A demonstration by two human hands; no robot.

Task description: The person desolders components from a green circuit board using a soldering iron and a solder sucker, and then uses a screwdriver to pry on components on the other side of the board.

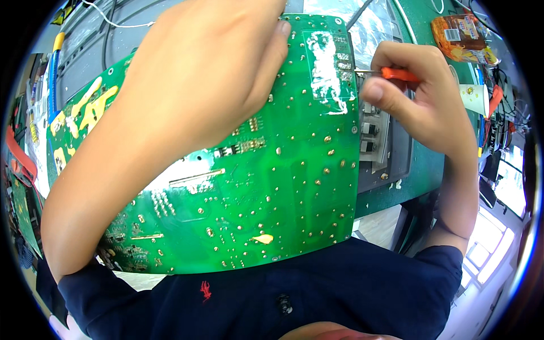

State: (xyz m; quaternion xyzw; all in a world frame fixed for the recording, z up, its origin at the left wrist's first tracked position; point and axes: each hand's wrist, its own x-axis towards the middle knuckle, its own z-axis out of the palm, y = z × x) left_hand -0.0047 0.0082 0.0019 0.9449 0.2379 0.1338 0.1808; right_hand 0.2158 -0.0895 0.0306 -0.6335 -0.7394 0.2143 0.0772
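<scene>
Green worktop (pixel 430 164) behind, cluttered at far edge; bright floor lower right, dark cables top left.

Left hand (pixel 209 68) laid over top edge of board (pixel 272 187), fingers curled down on its solder side, grip pressed onto board; thumb hidden, so cannot tell how far it wraps round. Board large, green, held tilted up toward chest, solder dots facing camera, lower edge just above navy shirt (pixel 283 300). White paste patch (pixel 326 71) on board just right of left fingertips (pixel 281 28).

Right hand (pixel 419 96) at board's right edge, grip pinching screwdriver (pixel 396 73) between thumb and curled fingers. Orange handle poking out of fist, thin metal shaft pointing left, tip at board edge beside paste patch. Whether tip touches board: cannot tell.

Grey metal unit (pixel 377 141) with small black parts just below right grip, behind board edge, resting on worktop.

Paper cup (pixel 475 97) right of right grip, near. Orange snack packet (pixel 462 37) above and right of right grip, apart. Yellow-marked green board area (pixel 85 110) left of left forearm. Red tool (pixel 20 158) and further green board (pixel 22 218) far left of left grip, at rim, blurred.
</scene>
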